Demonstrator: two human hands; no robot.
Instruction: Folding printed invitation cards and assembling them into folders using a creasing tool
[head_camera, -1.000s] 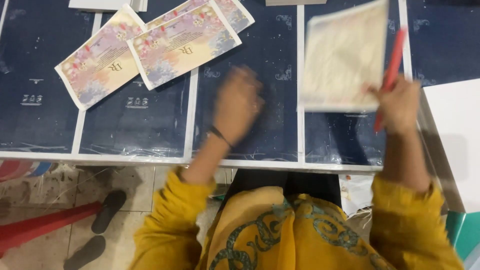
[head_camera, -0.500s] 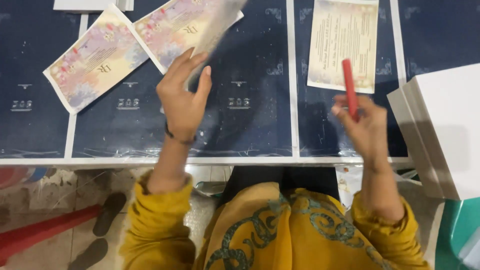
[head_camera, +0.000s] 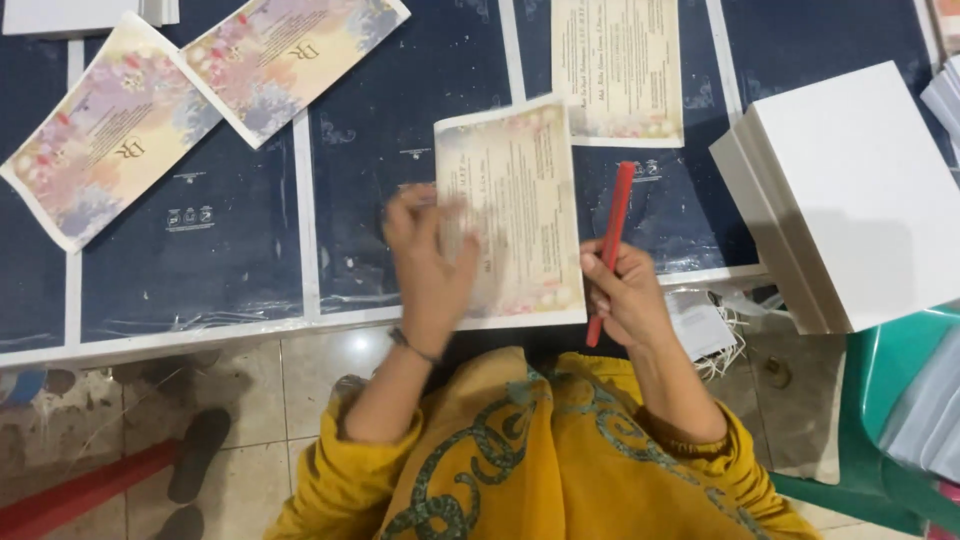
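My left hand (head_camera: 432, 262) grips the left side of a cream printed card with floral corners (head_camera: 520, 210), held just above the dark blue sheets (head_camera: 250, 260). My right hand (head_camera: 625, 295) is closed around a red pen-like stick (head_camera: 612, 245) and touches the card's right edge. A second cream printed card (head_camera: 620, 65) lies flat on the blue surface just beyond. Two floral-patterned cards lie at the upper left, one (head_camera: 105, 130) to the left and one (head_camera: 295, 55) to its right. My yellow patterned sleeves and lap fill the bottom of the view.
A thick stack of white sheets (head_camera: 860, 190) sits at the right, by a green plastic chair (head_camera: 890, 400). More white stacks lie at the top left (head_camera: 90, 12). Tiled floor, a black sandal (head_camera: 200, 450) and a red bar (head_camera: 80, 495) show at the bottom left.
My left hand has come back from the floral cards and now holds a cream card in front of me. My right hand with the red stick has moved in against that card's edge.
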